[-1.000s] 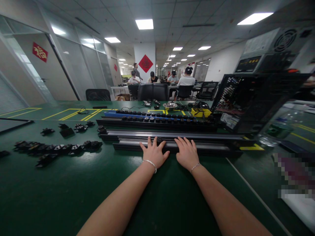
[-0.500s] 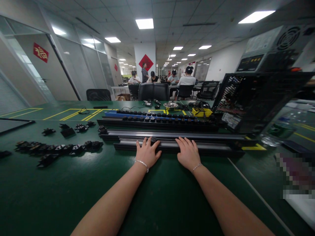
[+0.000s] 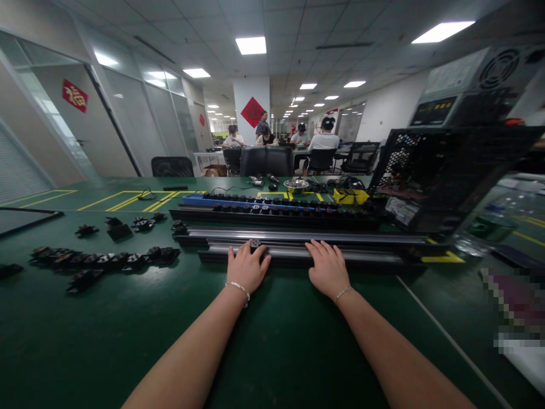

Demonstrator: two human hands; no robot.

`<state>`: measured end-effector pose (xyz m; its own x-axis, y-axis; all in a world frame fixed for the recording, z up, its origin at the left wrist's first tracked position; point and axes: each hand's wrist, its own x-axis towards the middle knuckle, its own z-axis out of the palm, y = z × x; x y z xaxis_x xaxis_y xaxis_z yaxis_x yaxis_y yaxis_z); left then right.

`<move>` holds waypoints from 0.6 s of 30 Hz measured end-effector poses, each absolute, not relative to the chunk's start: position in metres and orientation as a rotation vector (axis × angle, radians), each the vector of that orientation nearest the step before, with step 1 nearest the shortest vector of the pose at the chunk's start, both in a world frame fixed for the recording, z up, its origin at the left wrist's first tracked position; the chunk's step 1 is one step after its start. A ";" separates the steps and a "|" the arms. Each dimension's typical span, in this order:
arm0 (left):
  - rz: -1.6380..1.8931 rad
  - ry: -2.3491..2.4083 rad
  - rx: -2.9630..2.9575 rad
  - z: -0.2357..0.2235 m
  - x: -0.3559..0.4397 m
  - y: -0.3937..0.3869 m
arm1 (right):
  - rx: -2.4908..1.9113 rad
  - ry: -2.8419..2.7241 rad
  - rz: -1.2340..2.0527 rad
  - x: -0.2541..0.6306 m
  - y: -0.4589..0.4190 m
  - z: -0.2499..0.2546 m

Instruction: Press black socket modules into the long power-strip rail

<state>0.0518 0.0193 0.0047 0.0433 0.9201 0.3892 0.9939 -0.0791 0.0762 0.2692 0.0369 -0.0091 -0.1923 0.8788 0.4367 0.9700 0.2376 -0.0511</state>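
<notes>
A long black metal rail [image 3: 289, 255] with a silvery channel lies across the green table in front of me. My left hand [image 3: 247, 268] is at its left half, thumb and index finger around a small black round-topped module [image 3: 255, 244] seated in the channel. Part of that module is hidden by the fingers. Farther right, my right hand [image 3: 328, 270] is closed over the rail, its fingers over the top and its thumb mostly out of sight. Directly behind lies a second long black rail [image 3: 298, 234].
Loose black modules [image 3: 102, 258] lie at the left. Beyond the rails are a row of modules along a blue strip [image 3: 198, 200], a metal bowl [image 3: 297, 184] and a yellow box [image 3: 350, 196]. An opened computer case [image 3: 451, 170] stands at right, near a plastic bottle [image 3: 489, 224].
My left hand has moved left along the rail, and the black module has slid left with it. My right hand stays nearly in place. A person in the background has walked right.
</notes>
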 end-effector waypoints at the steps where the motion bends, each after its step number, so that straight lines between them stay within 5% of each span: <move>1: -0.510 -1.976 -2.092 0.005 0.051 0.019 | -1.701 -2.142 -0.329 0.269 0.037 -0.009; 18: -0.610 -2.076 -1.981 0.010 0.041 0.022 | -1.693 -2.139 -0.321 0.270 0.037 -0.008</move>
